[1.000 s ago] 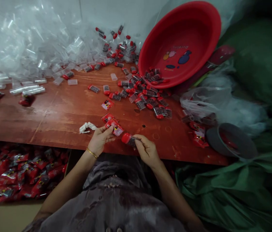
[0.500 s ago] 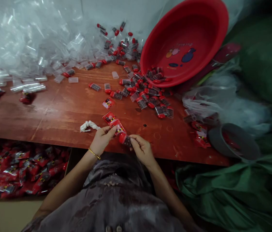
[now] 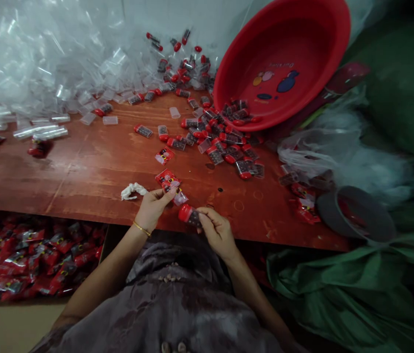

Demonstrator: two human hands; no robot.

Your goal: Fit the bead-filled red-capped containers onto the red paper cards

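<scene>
My left hand (image 3: 151,210) pinches a small red printed plastic wrapper (image 3: 179,196) between thumb and fingers, just above the table's front edge. In my right hand (image 3: 217,231) is a small clear container with a red cap (image 3: 189,214) and dark contents. Its cap points left, close to the wrapper's lower end, with a narrow gap between them. A flat printed wrapper (image 3: 164,156) lies on the table beyond my hands. Left of my left hand there is a crumpled white scrap (image 3: 133,190).
Red-capped containers (image 3: 232,153) spill from a tilted red basin (image 3: 324,59). Clear plastic pieces (image 3: 45,63) heap at the back left. A box of wrapped containers (image 3: 37,260) stands below the table's left front edge. A grey ring-shaped vessel (image 3: 355,215) sits at the right.
The wrapper and the red cap, overlapping before, are now slightly apart. My left hand has shifted a little left with the wrapper; my right hand has stayed nearly in place.
</scene>
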